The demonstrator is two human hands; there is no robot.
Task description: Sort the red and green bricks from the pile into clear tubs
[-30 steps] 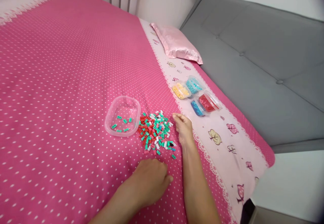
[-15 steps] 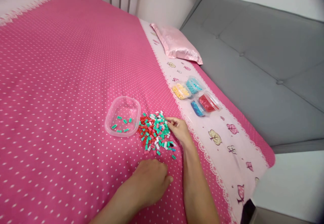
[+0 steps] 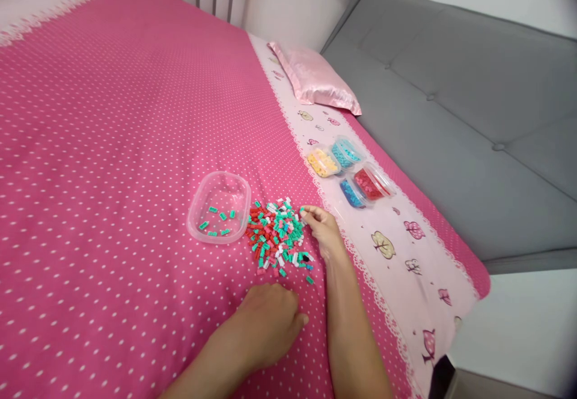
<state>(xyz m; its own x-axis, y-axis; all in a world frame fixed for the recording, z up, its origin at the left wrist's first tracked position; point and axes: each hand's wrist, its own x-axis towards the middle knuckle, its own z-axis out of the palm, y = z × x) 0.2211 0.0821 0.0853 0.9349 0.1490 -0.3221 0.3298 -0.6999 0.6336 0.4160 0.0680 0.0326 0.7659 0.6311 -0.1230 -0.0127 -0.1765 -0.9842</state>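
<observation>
A heap of small green, red and white bricks (image 3: 276,237) lies on the pink dotted bedspread (image 3: 112,116). Left of it stands a clear plastic tub (image 3: 219,207) with several green bricks inside. My right hand (image 3: 321,228) rests at the heap's right edge, fingertips pinched together on a small piece at the pile. My left hand (image 3: 265,324) lies on the bedspread below the heap, fingers curled under in a loose fist, apart from the bricks.
Clear tubs of yellow (image 3: 323,162), light blue (image 3: 345,151), dark blue (image 3: 351,193) and red (image 3: 372,182) pieces sit on the pale printed border. A pink satin pillow (image 3: 315,80) lies further back. A grey padded headboard (image 3: 460,110) runs along the right.
My right hand moved left from beside the heap onto its right edge and closed its fingertips on a piece. My left hand has stayed put.
</observation>
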